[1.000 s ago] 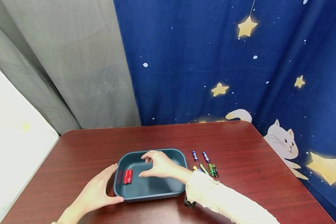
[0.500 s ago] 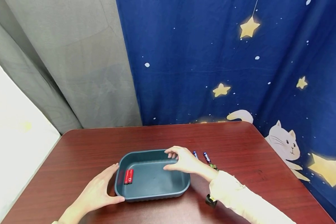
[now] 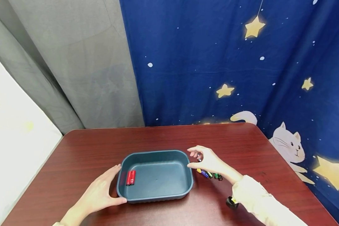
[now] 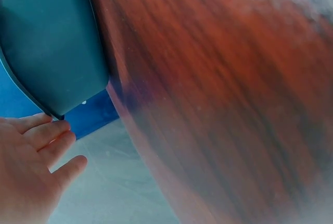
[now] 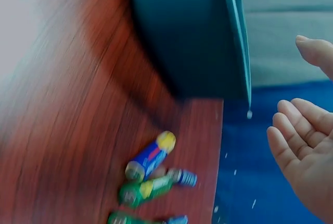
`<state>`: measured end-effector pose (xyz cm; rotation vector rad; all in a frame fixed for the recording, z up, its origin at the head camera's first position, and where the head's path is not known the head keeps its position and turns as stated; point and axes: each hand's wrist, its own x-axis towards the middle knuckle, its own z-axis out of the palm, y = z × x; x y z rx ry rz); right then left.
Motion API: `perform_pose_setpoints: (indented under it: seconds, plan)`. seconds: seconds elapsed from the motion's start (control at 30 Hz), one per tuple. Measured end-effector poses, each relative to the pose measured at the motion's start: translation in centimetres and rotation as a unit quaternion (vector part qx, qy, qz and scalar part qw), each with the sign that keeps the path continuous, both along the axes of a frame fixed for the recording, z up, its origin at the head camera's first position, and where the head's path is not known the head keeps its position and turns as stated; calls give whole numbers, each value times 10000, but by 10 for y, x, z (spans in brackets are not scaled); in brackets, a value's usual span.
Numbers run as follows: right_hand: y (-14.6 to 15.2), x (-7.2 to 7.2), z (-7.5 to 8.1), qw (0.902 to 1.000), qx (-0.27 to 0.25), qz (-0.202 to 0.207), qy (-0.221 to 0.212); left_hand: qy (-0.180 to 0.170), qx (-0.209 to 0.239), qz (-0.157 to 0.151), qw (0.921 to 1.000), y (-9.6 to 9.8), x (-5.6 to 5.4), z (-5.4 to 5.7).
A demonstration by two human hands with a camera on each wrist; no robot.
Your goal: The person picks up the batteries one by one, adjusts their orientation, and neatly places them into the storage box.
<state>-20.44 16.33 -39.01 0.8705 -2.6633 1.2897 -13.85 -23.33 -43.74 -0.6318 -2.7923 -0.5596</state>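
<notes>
Two red batteries (image 3: 131,178) lie side by side at the left end of a dark teal plastic tray (image 3: 161,182). My left hand (image 3: 96,193) touches the tray's left side, its fingers and thumb spread along the rim. Just past the tray's right rim hovers my right hand (image 3: 210,160), fingers loosely bent and nothing in it. Beneath and beside that hand several batteries lie on the table, partly covered in the head view. In the right wrist view these include a blue-and-yellow battery (image 5: 151,156) and a green battery (image 5: 146,189).
The reddish-brown wooden table (image 3: 158,138) extends around the tray. Behind it hang a grey curtain (image 3: 73,62) and a blue star-patterned curtain (image 3: 192,62). A white surface (image 3: 14,141) borders the table on the left.
My right hand has moved right, from inside the tray to beyond its right rim over the loose batteries. The left hand stays at the tray, and the red batteries have not moved.
</notes>
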Motion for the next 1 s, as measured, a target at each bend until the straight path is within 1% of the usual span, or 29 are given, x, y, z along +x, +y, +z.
perform_pose_setpoints:
  seconds: [0.07, 0.17, 0.23, 0.37, 0.47, 0.57, 0.67, 0.8, 0.9, 1.0]
  plan:
    - [13, -7, -12, 9999, -17, -99, 63, 55, -5, -14, 10000, 1, 0, 0]
    - [31, -8, -17, 9997, -38, -251, -32, 100, -14, -37, 9999, 2, 0, 1]
    - [43, -8, -22, 9995, -3, -320, -70, 67, -2, -42, 10000, 2, 0, 1]
    - [66, -6, -29, 9984, 201, -494, -160, 18, -7, -41, 10000, 2, 0, 2]
    - [81, -4, -33, 9980, 250, -538, -218, 50, -18, -38, 10000, 2, 0, 2]
    - [94, -2, -37, 9977, 272, -517, -336, 101, -26, -38, 9999, 1, 0, 1]
    - [103, 0, -43, 9977, 327, -407, -437, 118, -18, -56, 9999, 1, -1, 1]
    - [112, 2, -55, 9980, 476, -212, -363, -3, -3, -22, 10000, 1, 0, 1]
    - [116, 3, -64, 9979, 570, -142, -280, -105, 6, 19, 9999, 0, 0, 1]
    - [118, 4, -70, 9977, 639, -90, -215, -110, 2, 9, 9999, 0, 0, 1]
